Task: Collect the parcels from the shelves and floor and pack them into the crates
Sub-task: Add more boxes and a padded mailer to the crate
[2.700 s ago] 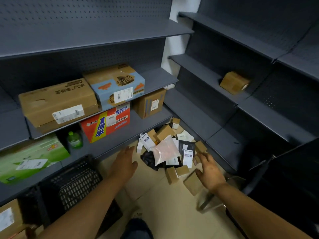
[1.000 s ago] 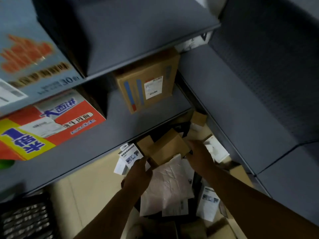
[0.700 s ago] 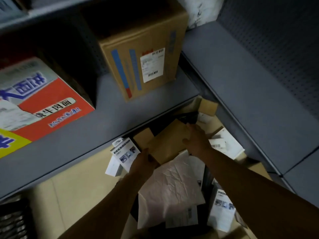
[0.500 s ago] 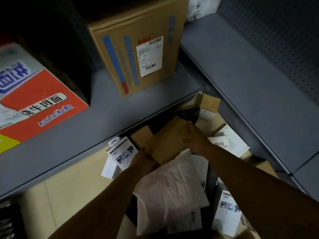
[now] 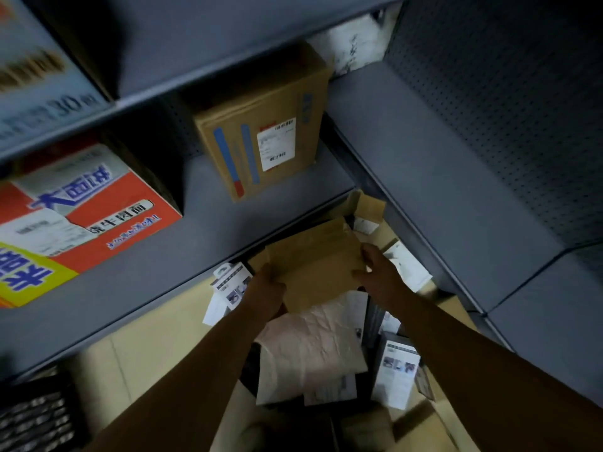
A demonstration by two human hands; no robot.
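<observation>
Head view, change: both hands are now clamping the brown parcel; half a second back they were only reaching its edges, so a lift toward a crate looks likely next.
Left hand: fingers are curling round the parcel's 8 o'clock corner.
Right hand: fingers are spreading along its 3 o'clock edge.
Parcel place: it is sitting atop the floor pile, under the shelf lip.
Count: three cartons are standing on shelves; one crate is showing at 8 o'clock; one white mailer is lying at 6 o'clock.
</observation>
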